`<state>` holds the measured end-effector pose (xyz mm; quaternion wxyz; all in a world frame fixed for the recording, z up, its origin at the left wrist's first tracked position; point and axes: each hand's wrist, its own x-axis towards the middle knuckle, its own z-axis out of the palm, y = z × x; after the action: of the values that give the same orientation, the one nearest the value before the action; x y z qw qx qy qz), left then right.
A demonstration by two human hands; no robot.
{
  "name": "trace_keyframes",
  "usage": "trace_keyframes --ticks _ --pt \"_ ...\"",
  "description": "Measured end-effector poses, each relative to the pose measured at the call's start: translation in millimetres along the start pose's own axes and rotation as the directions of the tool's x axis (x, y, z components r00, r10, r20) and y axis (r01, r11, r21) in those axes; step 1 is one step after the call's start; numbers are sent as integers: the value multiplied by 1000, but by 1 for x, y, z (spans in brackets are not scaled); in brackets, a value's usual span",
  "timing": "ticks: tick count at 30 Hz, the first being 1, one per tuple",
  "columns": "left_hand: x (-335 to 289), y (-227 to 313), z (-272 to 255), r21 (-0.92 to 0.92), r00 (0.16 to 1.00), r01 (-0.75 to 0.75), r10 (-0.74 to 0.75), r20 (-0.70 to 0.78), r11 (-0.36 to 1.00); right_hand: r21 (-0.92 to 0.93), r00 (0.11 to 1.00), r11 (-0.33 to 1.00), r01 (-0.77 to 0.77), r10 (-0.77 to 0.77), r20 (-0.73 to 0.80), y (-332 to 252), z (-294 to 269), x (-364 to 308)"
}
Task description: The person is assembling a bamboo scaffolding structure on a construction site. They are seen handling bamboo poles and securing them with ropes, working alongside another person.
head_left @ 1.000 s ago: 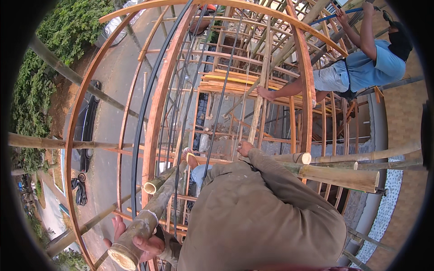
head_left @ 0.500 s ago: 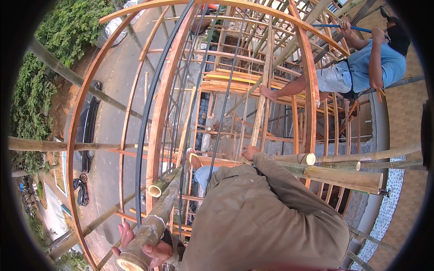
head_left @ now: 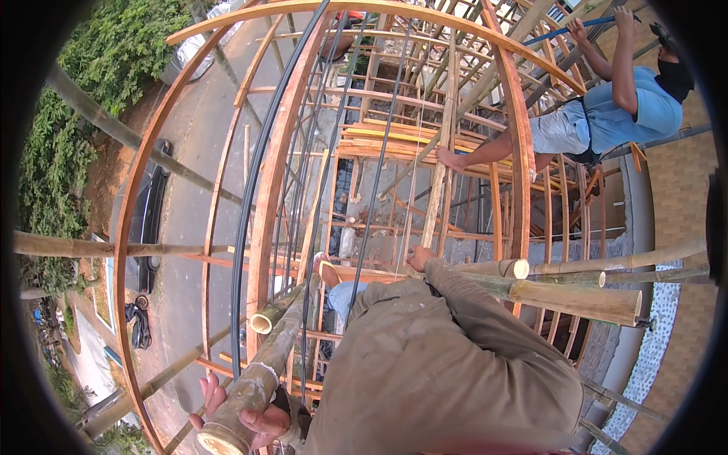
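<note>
At the lower left, my left hand wraps round a thick bamboo pole, fingers on one side and thumb on the other. The pole slants up and away past a shorter cut bamboo end. Near the centre, my right hand is closed at the near end of a pale wooden batten; its fingers are partly hidden. A thin string hangs just left of that hand. Below my arm, my foot in a flip-flop rests among the timbers.
Dark cables run past on the left. A person in a blue shirt stands on the frame at upper right, hands on a blue rope. Bamboo ends jut out at right. Far below lie a road and a dark car.
The person at upper right has raised both arms, lifting the blue rope higher. My hands stay in place, and the view has shifted only slightly.
</note>
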<state>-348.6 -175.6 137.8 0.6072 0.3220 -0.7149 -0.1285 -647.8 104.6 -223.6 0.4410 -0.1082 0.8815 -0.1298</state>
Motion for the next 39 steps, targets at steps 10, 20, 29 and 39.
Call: trace_keyframes --ticks 10,20,29,39 --pt "3 8 6 -55 1000 16 -17 -23 998 -22 999 1000 -13 14 31 -4 -1 5" --pt "2 14 7 -50 997 70 -71 -16 996 -34 999 999 25 -24 37 3 4 16" --pt "4 14 6 0 1000 4 -4 13 1000 -31 999 999 33 -33 7 12 14 28" --pt "4 14 6 -15 999 -6 7 33 1000 -63 998 997 48 -45 46 7 11 27"
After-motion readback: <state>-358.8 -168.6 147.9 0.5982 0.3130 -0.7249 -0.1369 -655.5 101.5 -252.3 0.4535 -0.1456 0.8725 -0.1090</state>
